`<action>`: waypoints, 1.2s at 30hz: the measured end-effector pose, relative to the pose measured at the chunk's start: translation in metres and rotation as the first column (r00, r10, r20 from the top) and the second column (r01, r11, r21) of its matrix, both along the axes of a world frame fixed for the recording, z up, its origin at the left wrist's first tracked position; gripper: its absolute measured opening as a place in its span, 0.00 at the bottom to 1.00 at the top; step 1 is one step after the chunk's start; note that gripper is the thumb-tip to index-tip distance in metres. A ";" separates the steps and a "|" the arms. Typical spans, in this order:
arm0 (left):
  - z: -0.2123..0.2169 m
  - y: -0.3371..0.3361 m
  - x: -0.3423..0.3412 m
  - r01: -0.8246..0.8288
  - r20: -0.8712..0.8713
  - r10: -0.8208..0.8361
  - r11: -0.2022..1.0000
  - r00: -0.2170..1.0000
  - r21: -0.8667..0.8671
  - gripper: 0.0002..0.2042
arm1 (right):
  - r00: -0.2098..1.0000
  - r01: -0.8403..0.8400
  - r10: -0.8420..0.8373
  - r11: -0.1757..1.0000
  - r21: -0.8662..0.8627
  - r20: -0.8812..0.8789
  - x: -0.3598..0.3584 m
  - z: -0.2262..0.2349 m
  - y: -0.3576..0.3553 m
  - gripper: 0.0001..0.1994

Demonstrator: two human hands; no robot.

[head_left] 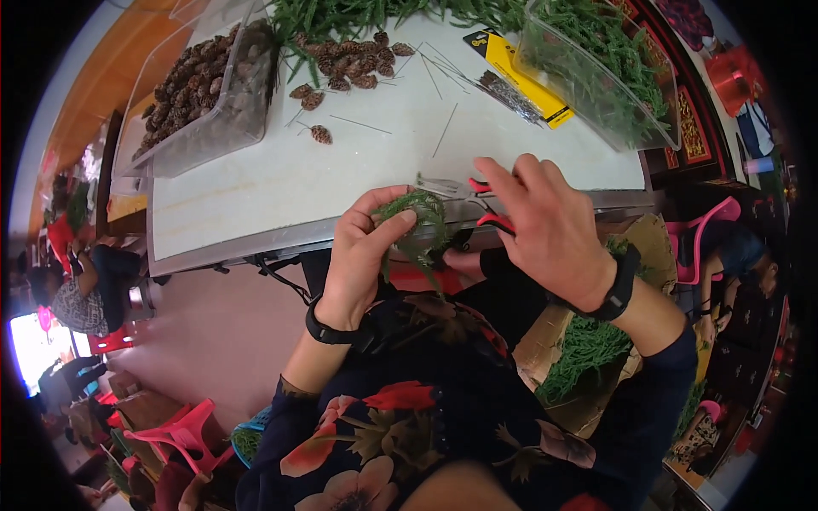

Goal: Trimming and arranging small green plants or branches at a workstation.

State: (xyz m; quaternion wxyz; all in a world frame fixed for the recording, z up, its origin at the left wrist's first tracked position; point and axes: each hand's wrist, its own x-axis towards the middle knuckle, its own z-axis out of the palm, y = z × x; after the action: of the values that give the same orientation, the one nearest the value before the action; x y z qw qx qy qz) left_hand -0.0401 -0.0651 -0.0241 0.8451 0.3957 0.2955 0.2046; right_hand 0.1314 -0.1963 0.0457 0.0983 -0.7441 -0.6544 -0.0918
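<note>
Green sprig (415, 223), pinched in left hand (362, 255), can slip or get cut wrong, bc right hand (545, 226) clenches red-handled pliers (477, 204) at 3 o'clock, v. close to fingers.

Cluttered craft tabletop and surroundings, seen from above.
White tabletop (281, 183) carries a clear plastic bin (204, 94) full of brown pine cones at far left, loose pine cones (345, 64) near the top middle, one lone cone (321, 134) closer in, thin wire pins (443, 128) scattered about, a yellow card packet (511, 72) of pins lying diagonal, and a second clear bin (596, 72) of green sprigs at far right. Green foliage pile (358, 15) along the far edge. Cardboard box (588, 358) with green sprigs below the tabletop at right. Pink plastic stools (175, 434) lower left, pink chair (707, 226) at right. A seated person (85, 289) at left, another at right edge.
</note>
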 end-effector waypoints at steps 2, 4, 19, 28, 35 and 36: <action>-0.002 0.002 -0.003 -0.003 -0.028 0.007 0.991 1.000 0.136 0.14 | 0.965 0.010 -0.015 1.000 -0.020 -0.261 0.003 0.001 -0.001 0.23; -0.001 0.003 -0.004 0.002 -0.039 0.006 0.979 0.999 0.202 0.15 | 0.847 -0.029 -0.051 0.989 -0.142 -0.529 0.008 -0.001 0.002 0.23; 0.005 0.002 -0.006 0.060 -0.008 -0.060 0.993 0.998 0.105 0.16 | 0.411 -0.272 -0.196 0.906 -0.324 -0.890 0.017 -0.018 0.007 0.22; 0.003 0.002 -0.009 0.101 -0.025 -0.099 0.989 0.995 0.111 0.15 | 0.556 -0.242 -0.158 0.908 -0.341 -0.816 0.017 -0.020 0.006 0.21; -0.003 0.004 -0.010 0.092 -0.018 -0.091 0.993 0.996 0.074 0.14 | 0.660 -0.153 -0.210 0.902 -0.404 -0.721 0.001 -0.010 0.008 0.20; -0.002 0.005 -0.010 0.091 -0.019 -0.090 0.993 0.996 0.073 0.14 | 0.653 -0.144 -0.193 0.917 -0.371 -0.732 -0.001 -0.012 0.007 0.20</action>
State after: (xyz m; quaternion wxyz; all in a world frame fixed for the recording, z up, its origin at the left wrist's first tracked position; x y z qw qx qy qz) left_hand -0.0505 -0.0603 -0.0262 0.8360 0.4413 0.2759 0.1739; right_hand 0.1301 -0.1896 0.0337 0.2072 -0.7267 -0.5473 0.3598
